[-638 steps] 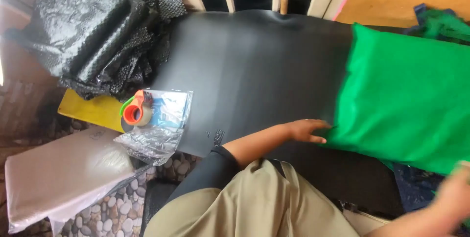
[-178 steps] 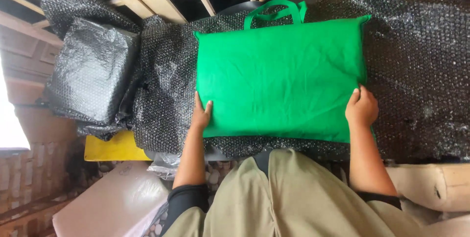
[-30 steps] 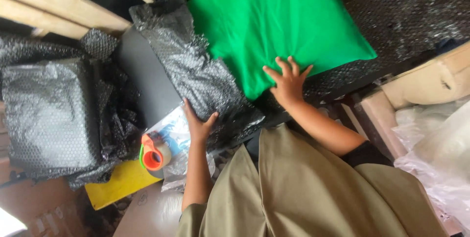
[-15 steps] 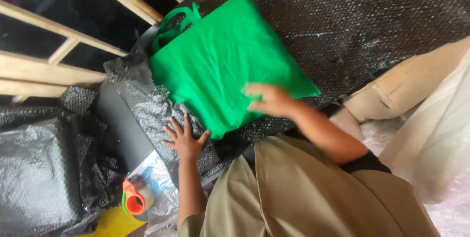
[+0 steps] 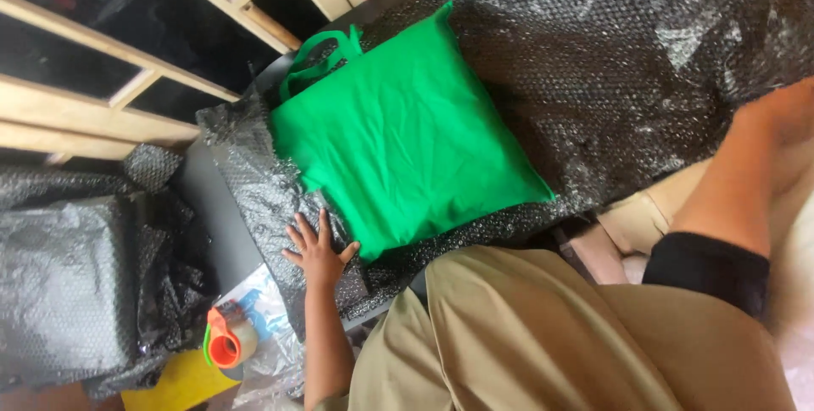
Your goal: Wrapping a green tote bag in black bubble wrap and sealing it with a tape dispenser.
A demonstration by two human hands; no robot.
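A green fabric bag (image 5: 407, 131) with loop handles lies flat on a large sheet of black bubble wrap (image 5: 610, 63). My left hand (image 5: 318, 250) rests palm down, fingers spread, on the bubble wrap at the bag's near left corner, and holds nothing. Of my right arm only the forearm (image 5: 746, 173) and a black sleeve show at the right edge. The right hand itself is out of the picture.
An orange tape dispenser (image 5: 225, 339) lies on a clear plastic bag (image 5: 263, 326) at the lower left, beside a yellow board (image 5: 178, 385). A bundle wrapped in black bubble wrap (image 5: 68, 284) sits at the far left. A wooden frame (image 5: 127, 63) crosses the upper left.
My right hand has lifted off the green bag and gone out of view to the right. My left hand stays spread on the bubble wrap beside the bag.
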